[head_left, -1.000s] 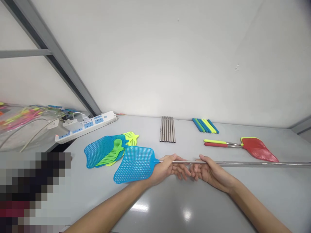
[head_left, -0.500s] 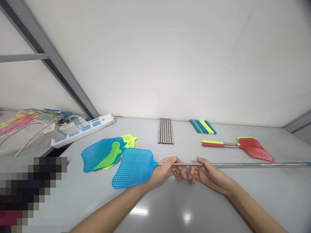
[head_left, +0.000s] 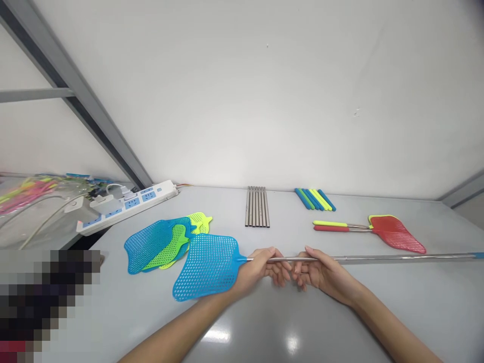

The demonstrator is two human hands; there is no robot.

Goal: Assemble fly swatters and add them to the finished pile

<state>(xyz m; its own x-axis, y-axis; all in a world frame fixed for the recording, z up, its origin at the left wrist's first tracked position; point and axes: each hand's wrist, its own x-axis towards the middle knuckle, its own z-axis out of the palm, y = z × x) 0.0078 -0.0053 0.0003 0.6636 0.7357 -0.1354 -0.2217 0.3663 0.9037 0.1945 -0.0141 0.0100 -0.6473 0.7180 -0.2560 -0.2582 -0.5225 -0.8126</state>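
A fly swatter (head_left: 209,267) with a blue mesh head and a long, drawn-out metal rod lies across both my hands above the grey table. My left hand (head_left: 268,264) grips the rod close to the blue head, thumb on top and fingers curled beneath. Just to the right, my right hand (head_left: 317,267) holds the same rod between thumb and curled fingers. The fingertips of the two hands nearly meet. At the far right end of the rod, part of a blue handle (head_left: 478,255) shows at the picture's edge.
Loose blue, green and yellow swatter heads (head_left: 151,244) overlap at left. Behind are a row of metal tubes (head_left: 257,207) and coloured handles (head_left: 314,199). Two swatters, one with a red head (head_left: 399,234), lie at right. A power strip (head_left: 132,204) stands near bagged items (head_left: 41,194).
The view has shifted very slightly. Both hands keep their hold on the swatter's rod, and nothing else has visibly moved.
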